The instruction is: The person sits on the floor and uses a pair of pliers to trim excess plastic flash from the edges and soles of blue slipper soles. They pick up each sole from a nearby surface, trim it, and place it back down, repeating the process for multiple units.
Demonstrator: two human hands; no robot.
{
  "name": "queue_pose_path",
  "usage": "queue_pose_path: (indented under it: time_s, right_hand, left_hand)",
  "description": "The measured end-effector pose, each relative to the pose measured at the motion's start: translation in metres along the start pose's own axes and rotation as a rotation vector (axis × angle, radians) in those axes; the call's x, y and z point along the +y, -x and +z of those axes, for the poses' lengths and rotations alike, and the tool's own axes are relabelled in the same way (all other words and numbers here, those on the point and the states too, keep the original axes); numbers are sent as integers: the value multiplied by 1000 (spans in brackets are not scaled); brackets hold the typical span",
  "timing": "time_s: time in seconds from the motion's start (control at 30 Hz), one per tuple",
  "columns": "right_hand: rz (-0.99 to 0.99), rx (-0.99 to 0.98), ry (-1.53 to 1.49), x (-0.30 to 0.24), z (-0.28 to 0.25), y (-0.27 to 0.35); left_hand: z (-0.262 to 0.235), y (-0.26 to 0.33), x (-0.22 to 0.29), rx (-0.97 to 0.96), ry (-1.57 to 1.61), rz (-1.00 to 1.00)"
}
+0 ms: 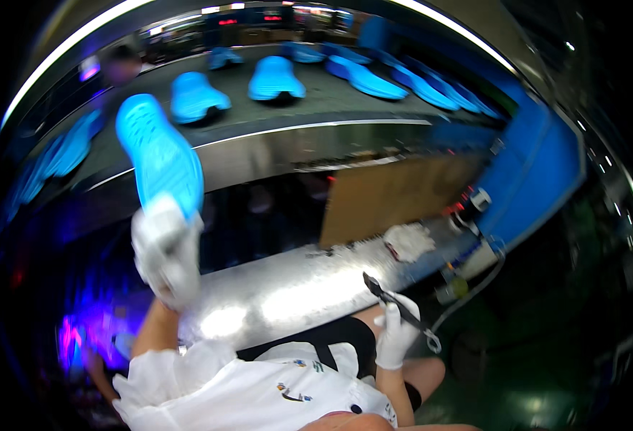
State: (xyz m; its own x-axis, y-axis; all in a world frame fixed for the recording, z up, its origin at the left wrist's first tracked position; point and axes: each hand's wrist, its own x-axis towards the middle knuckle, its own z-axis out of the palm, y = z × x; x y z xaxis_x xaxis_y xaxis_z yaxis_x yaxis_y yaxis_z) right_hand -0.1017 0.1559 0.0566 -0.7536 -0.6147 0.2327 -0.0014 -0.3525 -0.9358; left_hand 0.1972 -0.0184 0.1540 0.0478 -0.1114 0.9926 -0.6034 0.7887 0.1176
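Observation:
My gloved left hand [167, 251] is raised and closed around one end of a bright blue shoe sole [160, 154]. The sole points up and away, its far end over the edge of the dark belt; small holes show near that end. Motion blurs the hand a little. Low on the right, near my thigh, my gloved right hand [397, 332] grips a black-handled brush [395, 302] with its dark tip pointing up and left. A pale loop hangs from the handle's other end.
More blue soles [277, 79] lie spread along the dark conveyor belt [237, 86]. Below it runs a shiny metal shelf [287, 294] with a crumpled white cloth [408, 242]. A cardboard sheet [395, 194] leans behind the shelf. A blue panel [539, 165] stands at right.

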Motion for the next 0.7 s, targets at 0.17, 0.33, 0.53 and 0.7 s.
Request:
queue_pose_path:
  time_s: [0.17, 0.33, 0.53, 0.7]
  right_hand:
    - [30, 135, 36, 21, -36, -6]
    - [111, 232, 116, 50, -59, -8]
    - [-29, -36, 509, 101, -28, -63]
    - [62, -140, 1089, 110, 30, -86]
  left_hand:
    - [27, 128, 64, -821, 651, -108]
    - [97, 206, 108, -874, 845, -214]
    - [130, 233, 98, -595, 1072, -1978]
    - [172, 294, 71, -753, 2789, -2097]
